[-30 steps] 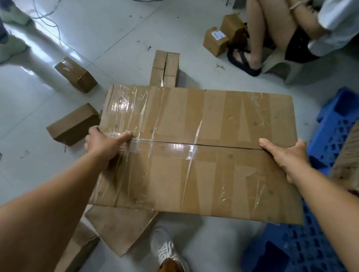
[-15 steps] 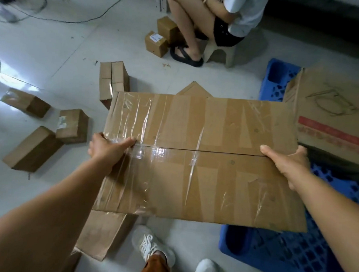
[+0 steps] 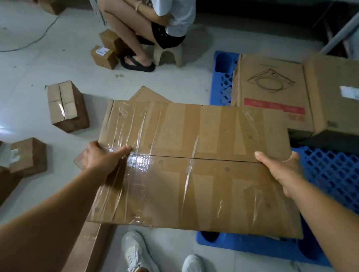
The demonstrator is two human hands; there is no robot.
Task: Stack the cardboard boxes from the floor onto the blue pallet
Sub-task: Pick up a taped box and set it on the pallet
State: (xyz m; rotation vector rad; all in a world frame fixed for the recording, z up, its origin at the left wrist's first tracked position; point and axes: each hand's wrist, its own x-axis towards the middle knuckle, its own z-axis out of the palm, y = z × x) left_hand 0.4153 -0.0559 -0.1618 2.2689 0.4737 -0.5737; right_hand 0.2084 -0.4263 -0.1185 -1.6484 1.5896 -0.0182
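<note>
Both hands, left [image 3: 101, 160] and right [image 3: 285, 174], grip the big taped box [image 3: 193, 168] (fingers closed over its side edges) at mid-frame, beside the blue pallet [image 3: 335, 179] on the right.

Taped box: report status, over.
Left hand and right hand grip taped box by its sides. Airborne, partly over pallet. Two boxes occupy far end.
</note>
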